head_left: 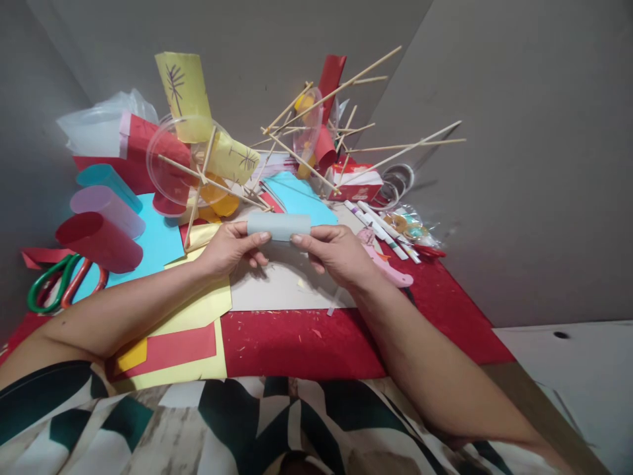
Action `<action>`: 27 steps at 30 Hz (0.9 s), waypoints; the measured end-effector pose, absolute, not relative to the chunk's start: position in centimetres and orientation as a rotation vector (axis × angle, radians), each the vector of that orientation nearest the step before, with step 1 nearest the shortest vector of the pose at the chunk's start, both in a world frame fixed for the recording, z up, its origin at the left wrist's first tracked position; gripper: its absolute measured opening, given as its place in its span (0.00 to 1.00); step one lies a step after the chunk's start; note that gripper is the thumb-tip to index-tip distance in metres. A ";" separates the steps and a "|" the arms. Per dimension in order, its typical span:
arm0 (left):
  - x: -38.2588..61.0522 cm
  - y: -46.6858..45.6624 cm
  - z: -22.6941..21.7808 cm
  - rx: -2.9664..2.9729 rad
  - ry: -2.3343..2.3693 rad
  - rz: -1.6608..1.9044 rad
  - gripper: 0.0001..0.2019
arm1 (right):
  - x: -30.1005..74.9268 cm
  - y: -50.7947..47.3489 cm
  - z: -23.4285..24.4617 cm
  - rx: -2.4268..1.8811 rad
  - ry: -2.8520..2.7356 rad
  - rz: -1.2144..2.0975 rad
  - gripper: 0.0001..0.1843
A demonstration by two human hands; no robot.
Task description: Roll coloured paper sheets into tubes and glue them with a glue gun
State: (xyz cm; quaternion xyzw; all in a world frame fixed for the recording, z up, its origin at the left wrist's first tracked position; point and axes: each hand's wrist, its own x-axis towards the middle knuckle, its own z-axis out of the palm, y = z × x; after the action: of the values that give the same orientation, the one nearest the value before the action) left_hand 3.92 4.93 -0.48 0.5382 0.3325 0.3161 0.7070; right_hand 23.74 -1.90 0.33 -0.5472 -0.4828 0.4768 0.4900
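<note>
A pale blue-grey roll of paper (278,224) is held level above the grey card (287,284) in the middle of the red table cover (306,343). My left hand (230,247) pinches the roll's left end between thumb and fingers. At the roll's right end my right hand (336,254) grips in the same way. Both forearms reach in from the bottom of the view. Yellow paper sheets (202,307) lie under my left wrist. A pink cutter (388,267) rests just right of my right hand.
Rolled paper tubes in teal, pink and red (101,221) lie at the left, with green and red scissors (62,284) near the edge. Behind stand clear plastic lids (173,158), yellow paper cylinders and several wooden sticks (316,105). Pens (380,227) and tape rolls (398,181) lie at the right.
</note>
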 end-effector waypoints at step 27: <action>4.2 4.5 -0.4 1.089 0.736 0.613 0.17 | 22.8 -2.5 0.5 -1.375 -1.225 0.953 0.23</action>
State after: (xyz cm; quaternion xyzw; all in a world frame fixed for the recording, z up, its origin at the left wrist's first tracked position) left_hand 4.18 4.53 -0.40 0.4979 0.3367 0.2801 0.7485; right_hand 22.84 -2.55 0.52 -0.5707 -0.5087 0.3955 0.5090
